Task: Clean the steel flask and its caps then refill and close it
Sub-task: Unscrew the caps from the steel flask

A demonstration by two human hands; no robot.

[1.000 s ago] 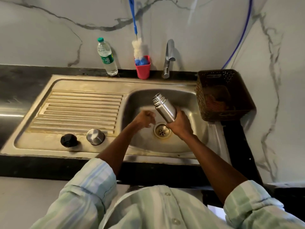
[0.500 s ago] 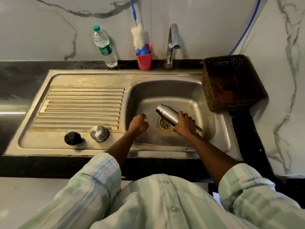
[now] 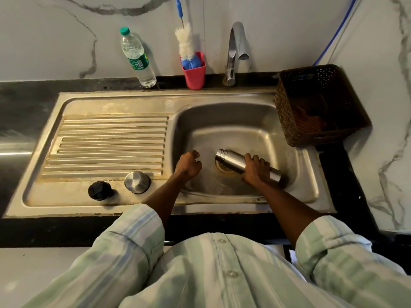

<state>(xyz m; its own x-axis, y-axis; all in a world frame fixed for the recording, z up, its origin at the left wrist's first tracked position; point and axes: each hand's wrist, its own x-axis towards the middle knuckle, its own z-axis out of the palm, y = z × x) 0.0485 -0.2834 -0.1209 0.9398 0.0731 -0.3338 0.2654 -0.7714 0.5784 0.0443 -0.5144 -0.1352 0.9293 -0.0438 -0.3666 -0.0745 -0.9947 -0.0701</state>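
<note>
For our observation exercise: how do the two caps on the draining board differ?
The black cap is dark and matt; the steel cap is shiny silver. The black cap lies further left, the steel cap nearer the basin. The steel cap looks slightly larger. Both are round, sit apart and are untouched by either hand.

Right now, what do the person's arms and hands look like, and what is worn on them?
Both hands, left hand and right hand, are bare: no gloves, and no rings or watch visible. Forearms are bare too. A light shirt with pale green and blue stripes has its sleeves rolled up near the elbows.
</note>
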